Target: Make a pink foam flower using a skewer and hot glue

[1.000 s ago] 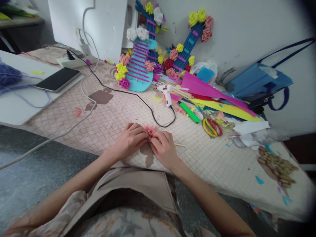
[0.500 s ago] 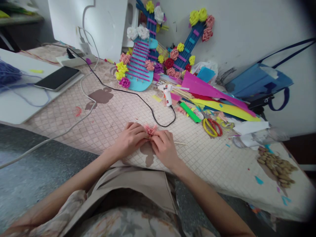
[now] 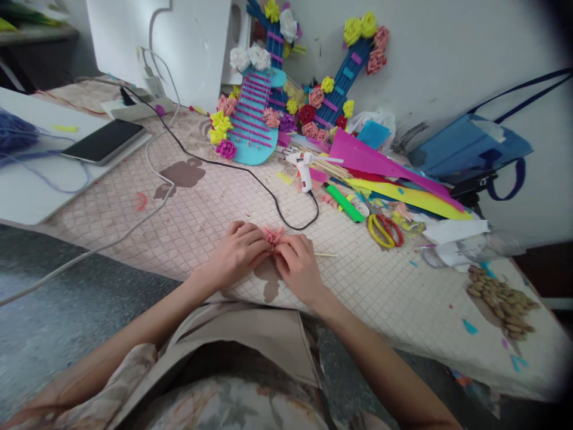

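Note:
Between my fingertips is a small pink paper flower (image 3: 273, 236), its ruffled petals showing above them. My left hand (image 3: 242, 248) pinches it from the left, and my right hand (image 3: 297, 263) grips it from the right. A thin wooden stick (image 3: 326, 255) sticks out to the right from behind my right hand; whether it joins the flower is hidden. Beyond my hands lies a white glue gun (image 3: 303, 170) with its black cord (image 3: 264, 186). A green utility knife (image 3: 344, 203) and scissors with yellow and red handles (image 3: 385, 231) rest to the right.
Flower-trimmed craft guitars, one light blue (image 3: 253, 119) and one dark blue (image 3: 342, 80), lean at the back. Coloured sheets (image 3: 380, 167) lie at the back right. A peanut heap (image 3: 499, 301) sits far right. A phone (image 3: 105, 142) and a white cable (image 3: 150, 220) are left.
The stick's visible end has shifted slightly up. My hands keep their pinch on the pink flower with barely any movement.

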Available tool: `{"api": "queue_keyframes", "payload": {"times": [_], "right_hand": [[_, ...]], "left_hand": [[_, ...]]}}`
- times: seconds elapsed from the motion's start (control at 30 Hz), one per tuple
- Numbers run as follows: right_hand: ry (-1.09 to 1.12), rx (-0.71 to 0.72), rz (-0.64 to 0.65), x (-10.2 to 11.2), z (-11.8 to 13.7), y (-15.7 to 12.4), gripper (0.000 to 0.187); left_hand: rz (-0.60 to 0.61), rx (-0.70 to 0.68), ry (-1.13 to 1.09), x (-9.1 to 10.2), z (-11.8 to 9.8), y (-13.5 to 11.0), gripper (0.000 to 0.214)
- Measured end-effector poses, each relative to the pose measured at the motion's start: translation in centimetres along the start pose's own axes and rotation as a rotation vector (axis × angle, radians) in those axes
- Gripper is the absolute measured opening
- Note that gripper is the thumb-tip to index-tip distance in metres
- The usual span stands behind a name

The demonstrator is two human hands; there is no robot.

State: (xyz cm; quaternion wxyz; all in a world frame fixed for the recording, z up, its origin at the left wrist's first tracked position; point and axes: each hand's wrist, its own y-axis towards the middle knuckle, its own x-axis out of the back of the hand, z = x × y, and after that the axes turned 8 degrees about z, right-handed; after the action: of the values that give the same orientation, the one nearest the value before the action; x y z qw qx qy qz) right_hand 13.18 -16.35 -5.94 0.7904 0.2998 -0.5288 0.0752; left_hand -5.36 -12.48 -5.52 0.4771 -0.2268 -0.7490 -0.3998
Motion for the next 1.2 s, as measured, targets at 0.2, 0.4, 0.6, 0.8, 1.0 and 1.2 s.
{"api": "queue_keyframes", "payload": {"times": [0.2,0.4,0.6,0.8,1.0,1.2], "right_hand": [[0.064,-0.013,-0.041,0.24,0.08,-0.10,0.010],[0.027,-0.038,-0.046,0.42,0.22,-0.21,0.010],[-0.018,-0.029,-0.013,0.25,0.28,-0.06,0.010],[-0.029,-0.024,0.022,0.20,0.21,0.04,0.012],[-0.038,-0.019,0.022,0.34,0.29,0.12,0.013],[-0.031,-0.021,0.034,0.24,0.27,-0.06,0.013]], "left_hand": [[-0.005,0.059,-0.050,-0.19,-0.10,0.04,0.017],[0.010,0.112,-0.138,-0.07,-0.10,0.05,0.013],[0.012,0.122,-0.145,-0.11,-0.20,0.07,0.013],[0.009,0.111,-0.129,-0.15,-0.14,-0.09,0.014],[0.020,0.104,-0.108,0.00,-0.34,0.03,0.016],[0.036,0.134,-0.122,0.27,-0.88,0.25,0.018]]}}
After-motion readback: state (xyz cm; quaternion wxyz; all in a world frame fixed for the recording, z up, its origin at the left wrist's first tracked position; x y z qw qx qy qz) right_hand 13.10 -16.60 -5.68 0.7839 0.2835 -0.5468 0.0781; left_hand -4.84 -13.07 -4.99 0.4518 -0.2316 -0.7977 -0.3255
